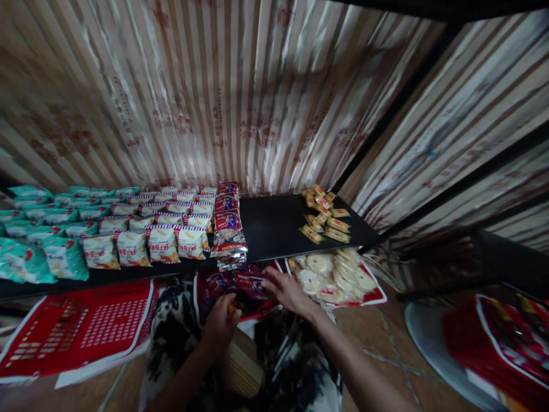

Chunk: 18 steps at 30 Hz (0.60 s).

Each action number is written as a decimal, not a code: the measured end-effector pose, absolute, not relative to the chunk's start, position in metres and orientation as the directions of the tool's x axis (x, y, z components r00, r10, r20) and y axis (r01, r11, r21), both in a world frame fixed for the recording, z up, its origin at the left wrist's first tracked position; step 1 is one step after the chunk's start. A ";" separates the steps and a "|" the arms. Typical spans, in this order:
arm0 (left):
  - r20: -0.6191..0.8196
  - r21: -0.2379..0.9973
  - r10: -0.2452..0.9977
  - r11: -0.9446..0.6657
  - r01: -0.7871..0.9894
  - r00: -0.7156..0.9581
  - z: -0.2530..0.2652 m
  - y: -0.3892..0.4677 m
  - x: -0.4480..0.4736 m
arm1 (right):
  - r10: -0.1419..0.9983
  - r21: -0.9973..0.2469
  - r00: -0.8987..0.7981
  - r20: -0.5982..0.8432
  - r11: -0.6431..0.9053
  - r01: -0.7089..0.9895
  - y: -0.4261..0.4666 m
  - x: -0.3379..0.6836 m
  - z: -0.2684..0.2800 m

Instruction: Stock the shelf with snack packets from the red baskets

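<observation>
A red basket stands between my knees under the shelf edge, with dark red snack packets inside. My right hand reaches over its right side, fingers apart and bent, fingertips at the packets. At the near left of the basket is my left hand, its fingers curled; what they hold, if anything, I cannot make out. Above, on the black shelf, a column of similar red packets lies beside white shrimp snack bags.
Teal bags fill the shelf's left end; small yellow packets lie at its right. Below are a basket of round pale wrapped snacks and a red basket at left. Another red basket stands far right, near a black post.
</observation>
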<state>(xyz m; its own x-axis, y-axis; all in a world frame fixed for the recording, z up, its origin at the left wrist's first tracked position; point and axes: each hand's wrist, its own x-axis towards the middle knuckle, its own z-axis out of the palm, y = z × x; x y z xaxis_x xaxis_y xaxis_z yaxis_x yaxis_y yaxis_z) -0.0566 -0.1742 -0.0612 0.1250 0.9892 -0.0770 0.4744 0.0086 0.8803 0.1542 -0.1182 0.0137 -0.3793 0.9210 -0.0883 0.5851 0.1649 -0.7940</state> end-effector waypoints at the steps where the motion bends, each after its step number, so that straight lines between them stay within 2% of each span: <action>1: -0.090 0.890 0.991 0.035 0.454 0.101 -0.058 -0.172 -0.056 | 0.924 -0.856 -0.372 -0.089 0.120 0.504 -0.120 0.155 0.026; 3: -0.107 0.908 0.989 0.056 0.415 0.100 -0.048 -0.171 -0.053 | 0.924 -0.948 -0.363 -0.123 -0.002 0.317 -0.124 0.153 0.046; 5: -0.141 0.935 0.975 0.074 0.346 0.171 -0.036 -0.172 -0.050 | 0.923 -0.983 -0.350 -0.159 -0.115 0.142 -0.127 0.150 0.057; 9: -0.185 0.973 0.886 0.226 -0.047 0.425 -0.015 -0.178 -0.043 | 0.948 -0.973 -0.253 -0.191 -0.217 -0.080 -0.132 0.142 0.059; 12: -0.185 0.929 0.887 0.298 -0.218 0.423 -0.011 -0.181 -0.038 | 0.952 -0.956 -0.201 -0.229 -0.259 -0.140 -0.141 0.139 0.050; 18: -0.247 0.923 0.930 0.312 -0.226 0.274 -0.015 -0.173 -0.028 | 0.946 -0.951 -0.213 -0.244 -0.277 -0.138 -0.168 0.141 0.025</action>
<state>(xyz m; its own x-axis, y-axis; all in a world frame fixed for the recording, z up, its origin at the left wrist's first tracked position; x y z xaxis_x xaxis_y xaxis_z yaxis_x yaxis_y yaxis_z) -0.0276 -0.1729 -0.0152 0.2736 0.9295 -0.2472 -0.2263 0.3120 0.9227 0.1405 -0.1684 0.0254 -0.2125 0.9461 -0.2444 -0.1383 -0.2767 -0.9509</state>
